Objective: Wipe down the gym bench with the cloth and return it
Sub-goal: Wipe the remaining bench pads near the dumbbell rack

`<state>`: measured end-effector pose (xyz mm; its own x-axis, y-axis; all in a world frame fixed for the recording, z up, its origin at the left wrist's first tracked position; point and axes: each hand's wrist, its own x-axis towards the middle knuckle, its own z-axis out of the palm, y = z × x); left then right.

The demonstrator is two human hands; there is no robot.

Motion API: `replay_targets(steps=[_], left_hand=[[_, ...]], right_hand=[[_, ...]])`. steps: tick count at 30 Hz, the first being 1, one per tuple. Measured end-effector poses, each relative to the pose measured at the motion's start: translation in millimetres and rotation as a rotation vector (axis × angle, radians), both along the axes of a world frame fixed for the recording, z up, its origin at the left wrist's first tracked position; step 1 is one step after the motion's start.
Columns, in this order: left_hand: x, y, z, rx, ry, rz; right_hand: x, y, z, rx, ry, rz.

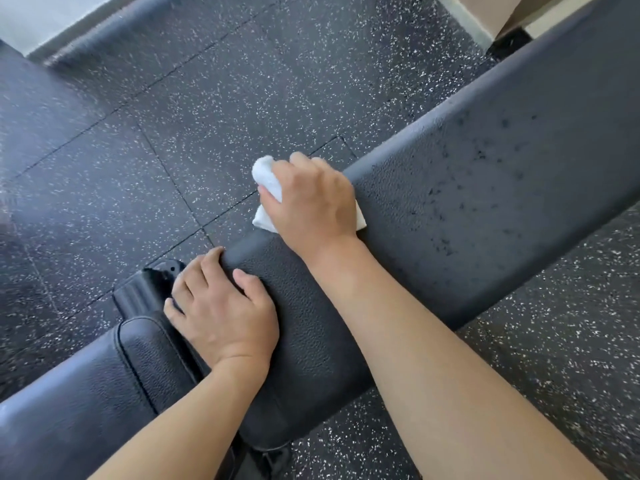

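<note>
A black padded gym bench point(485, 188) runs from the lower left to the upper right of the head view. Dark droplets speckle its pad toward the right. My right hand point(311, 199) grips a bunched white cloth point(265, 178) and holds it against the far edge of the long pad. My left hand point(218, 306) rests on the near end of that pad, fingers curled over its edge at the gap beside the seat pad point(86, 386).
Black rubber floor tiles with white flecks point(173, 133) surround the bench. A black frame part point(152, 285) shows in the gap between the pads. A light wall base point(485, 15) stands at the top right, and a pale floor strip at the top left.
</note>
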<state>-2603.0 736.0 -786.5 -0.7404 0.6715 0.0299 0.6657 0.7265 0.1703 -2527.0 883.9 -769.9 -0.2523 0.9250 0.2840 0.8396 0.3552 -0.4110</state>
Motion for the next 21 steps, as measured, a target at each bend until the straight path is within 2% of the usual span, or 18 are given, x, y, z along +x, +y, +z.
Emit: replay_targets(steps=[4, 7, 10, 12, 15, 19, 21], left_hand=[[0.4, 0.4, 1.5, 0.008, 0.008, -0.010], [0.3, -0.4, 0.0, -0.001, 0.008, -0.015], [1.0, -0.7, 1.2, -0.009, 0.008, -0.019], [0.0, -0.7, 1.2, -0.006, 0.004, -0.022], [-0.9, -0.5, 0.8, -0.011, 0.003, -0.024], [0.2, -0.2, 1.5, -0.001, 0.020, -0.027], [-0.3, 0.1, 0.8, 0.003, 0.026, -0.027]], right_hand=[[53.5, -63.2, 1.1, 0.007, 0.124, 0.162], [118.2, -118.2, 5.3, -0.010, 0.048, 0.284], [152.8, -130.1, 8.6, -0.002, -0.024, 0.379], [144.7, -115.3, 6.7, 0.038, -0.013, 0.405], [100.6, -73.0, 1.8, 0.082, 0.015, 0.305], [29.6, -7.0, -1.9, 0.011, 0.030, 0.187], [3.8, 13.8, -4.0, -0.006, -0.040, 0.196]])
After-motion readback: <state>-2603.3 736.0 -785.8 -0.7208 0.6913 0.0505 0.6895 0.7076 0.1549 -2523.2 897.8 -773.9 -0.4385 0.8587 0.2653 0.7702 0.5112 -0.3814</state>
